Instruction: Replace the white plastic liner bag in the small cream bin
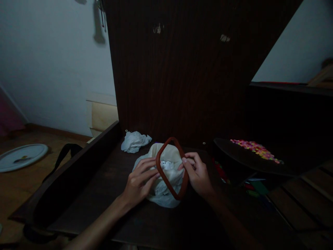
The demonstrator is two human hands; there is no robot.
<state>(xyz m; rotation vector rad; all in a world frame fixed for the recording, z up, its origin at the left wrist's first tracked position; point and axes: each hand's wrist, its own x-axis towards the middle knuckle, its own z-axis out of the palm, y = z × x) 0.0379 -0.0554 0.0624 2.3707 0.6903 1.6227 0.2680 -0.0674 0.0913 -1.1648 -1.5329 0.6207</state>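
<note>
Head view, dim light. Reddish-brown rounded-square hoop frame [171,169] stands tilted over a crumpled cream cloth bundle [166,175] on the dark wooden tabletop [104,187], btwn both hands. Left hand [139,180] lies fingers spread on the cloth, fingertips touching the frame's left side. Right hand [197,173] pinches the frame's right side, prob. w/ thumb on top. Raised dark board edge [78,163] runs along the left; bare tabletop nearer the person. Small crumpled white rag [135,141] sits behind, apart.
</note>
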